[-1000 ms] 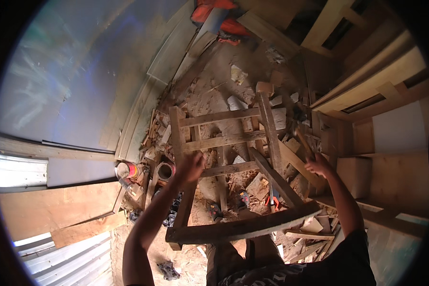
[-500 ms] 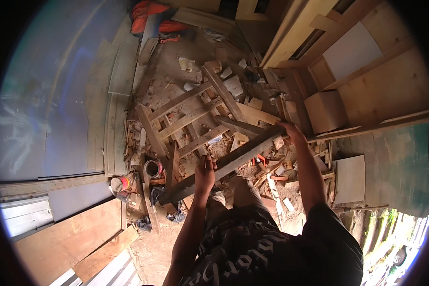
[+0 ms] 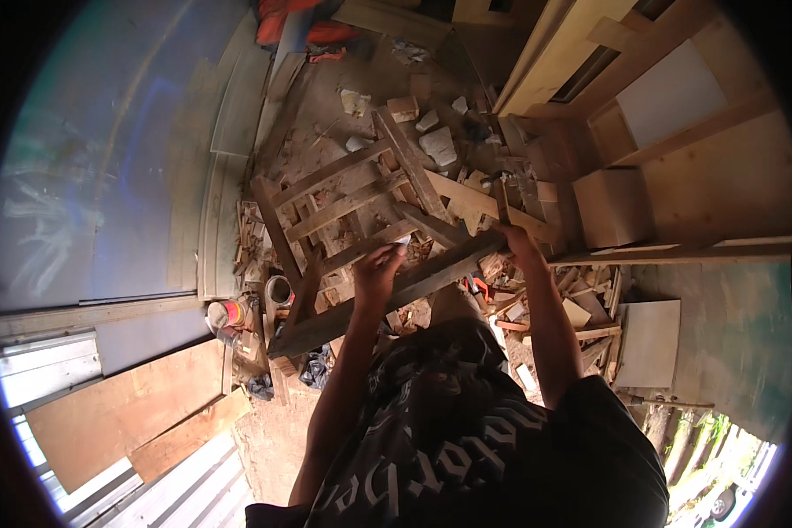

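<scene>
A slatted wooden frame [image 3: 348,209] lies tilted over the debris in front of me. Its thick near beam [image 3: 431,277] runs slantwise across my body, from low left to upper right. My right hand [image 3: 521,248] is closed around the beam's right end. Beside those fingers a short dark stick-like piece [image 3: 502,204] stands up; I cannot tell whether the hand holds it too. Over the middle of the beam is my left hand [image 3: 378,271], its fingers curled and pinched together. What they hold, if anything, is too small to make out.
Scrap wood [image 3: 590,304], a pale stone block [image 3: 437,146] and an orange-red object [image 3: 477,286] lie about on the dirt floor. At left stand an open can [image 3: 280,290] and a paint-stained can [image 3: 223,314]. A blue-grey panel [image 3: 106,176] and a wooden cabinet [image 3: 704,185] flank the space.
The near beam has shifted left and slightly up in view. My left hand has risen above the beam, its fingers less tightly closed. The dark stick-like piece now shows beside my right hand.
</scene>
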Demonstrator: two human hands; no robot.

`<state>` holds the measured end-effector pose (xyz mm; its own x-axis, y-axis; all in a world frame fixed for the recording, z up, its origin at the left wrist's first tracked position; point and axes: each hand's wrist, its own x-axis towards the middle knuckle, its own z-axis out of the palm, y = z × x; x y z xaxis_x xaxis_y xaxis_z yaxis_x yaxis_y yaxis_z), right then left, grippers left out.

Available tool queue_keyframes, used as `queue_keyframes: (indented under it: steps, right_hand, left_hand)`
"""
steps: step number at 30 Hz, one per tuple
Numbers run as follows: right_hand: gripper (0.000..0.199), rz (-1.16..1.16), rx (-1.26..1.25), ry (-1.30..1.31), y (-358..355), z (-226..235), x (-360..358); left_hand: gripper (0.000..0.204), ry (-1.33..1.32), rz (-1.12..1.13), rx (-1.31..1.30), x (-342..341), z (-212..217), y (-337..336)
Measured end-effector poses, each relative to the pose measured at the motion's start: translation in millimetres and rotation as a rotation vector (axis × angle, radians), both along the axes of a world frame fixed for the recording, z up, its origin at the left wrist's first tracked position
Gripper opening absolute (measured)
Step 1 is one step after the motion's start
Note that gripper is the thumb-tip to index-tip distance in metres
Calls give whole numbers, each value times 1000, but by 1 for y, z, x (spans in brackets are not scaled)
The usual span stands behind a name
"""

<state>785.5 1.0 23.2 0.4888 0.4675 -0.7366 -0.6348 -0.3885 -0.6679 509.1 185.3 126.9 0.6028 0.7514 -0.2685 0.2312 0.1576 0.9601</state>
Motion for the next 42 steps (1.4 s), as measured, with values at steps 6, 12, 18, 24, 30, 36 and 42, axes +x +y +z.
queue_keyframes:
  steps: [6,12,18,24,30,36,42]
  right_hand:
    - [28,32,168,120,-7,-23,8]
    - [22,175,78,243,-10,-12,25]
    - [30,361,-83,263,-11,0,50]
    - [31,610,-264,57,-30,-47,82]
    - [29,435,-167,179,-16,-12,92]
    - [24,602,-135,29,5,21,102]
    - [28,563,-99,-50,20,51,89]
  left_hand:
    - [27,66,-233,145,82,-41,-18]
    - [23,210,-273,147,116,-39,-34]
    - [22,305,-224,77,127,-50,-44]
    - [22,370,-201,44,132,-46,-49]
    - [20,385,-158,77,130,-41,-49]
    - [20,358,-211,107,127,-39,-44]
    - [19,314,-207,78,125,-44,-45]
